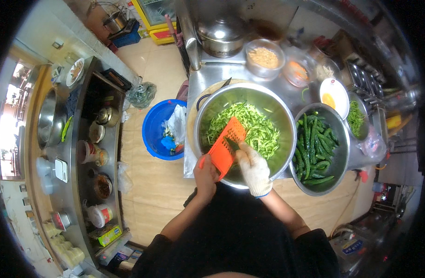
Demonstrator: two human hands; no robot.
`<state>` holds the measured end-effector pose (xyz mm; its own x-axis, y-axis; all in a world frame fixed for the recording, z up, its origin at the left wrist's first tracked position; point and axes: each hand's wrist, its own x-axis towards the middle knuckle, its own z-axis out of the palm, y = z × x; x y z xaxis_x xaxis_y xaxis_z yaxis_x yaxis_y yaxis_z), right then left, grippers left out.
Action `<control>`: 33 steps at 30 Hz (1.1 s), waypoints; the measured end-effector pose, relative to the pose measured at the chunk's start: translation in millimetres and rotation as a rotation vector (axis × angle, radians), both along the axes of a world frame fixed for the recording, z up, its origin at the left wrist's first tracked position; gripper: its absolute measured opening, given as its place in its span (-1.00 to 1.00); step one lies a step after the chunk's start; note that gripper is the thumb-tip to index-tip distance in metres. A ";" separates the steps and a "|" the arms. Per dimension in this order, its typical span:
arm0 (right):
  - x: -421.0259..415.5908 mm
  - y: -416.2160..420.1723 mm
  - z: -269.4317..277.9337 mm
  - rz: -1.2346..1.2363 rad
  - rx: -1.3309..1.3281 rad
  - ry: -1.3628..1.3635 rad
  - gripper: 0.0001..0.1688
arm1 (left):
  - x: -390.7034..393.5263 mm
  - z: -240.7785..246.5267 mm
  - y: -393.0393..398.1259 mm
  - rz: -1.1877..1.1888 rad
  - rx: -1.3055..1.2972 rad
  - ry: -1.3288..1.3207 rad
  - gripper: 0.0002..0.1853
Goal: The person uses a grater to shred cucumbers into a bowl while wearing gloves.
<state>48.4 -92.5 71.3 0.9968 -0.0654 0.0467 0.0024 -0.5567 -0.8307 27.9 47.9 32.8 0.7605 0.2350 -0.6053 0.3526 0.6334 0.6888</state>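
Note:
My bare left hand (206,175) grips the lower end of an orange plastic grater (223,157), which slants over the near side of a large steel bowl (288,114). A white knitted glove covers my right hand (253,166). Its fingers hold a piece of cucumber (232,143) against the grater's face; most of the piece is hidden by the fingers. Pale green cucumber shreds (264,130) lie heaped in the bowl. To the right, a metal basin (343,163) holds several whole dark green cucumbers (313,139).
Behind the steel bowl, a knife (227,82) lies on a round board (207,91). A blue bin (148,139) with waste stands on the floor at left. A white plate (339,92), glass bowls (264,71) and a lidded pot (221,38) occupy the table's back. Shelving (90,160) runs along the left.

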 end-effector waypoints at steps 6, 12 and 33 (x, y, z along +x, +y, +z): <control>-19.9 18.2 61.3 0.597 -0.644 0.252 -0.74 | -1.1 -5.0 -2.8 0.008 0.113 -0.031 -0.79; 63.7 -1.4 -46.6 0.229 -0.408 -0.050 -0.70 | -2.6 -4.7 -6.6 -0.028 0.088 0.001 -0.79; 91.8 -5.5 -57.8 0.253 -0.429 0.054 -0.74 | -2.5 -5.8 -7.1 -0.037 0.161 -0.014 -0.77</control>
<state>140.1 -97.9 13.5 0.9807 0.1924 -0.0360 0.1446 -0.8359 -0.5295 25.3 40.8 27.0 0.7783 0.2999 -0.5517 0.3637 0.5009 0.7854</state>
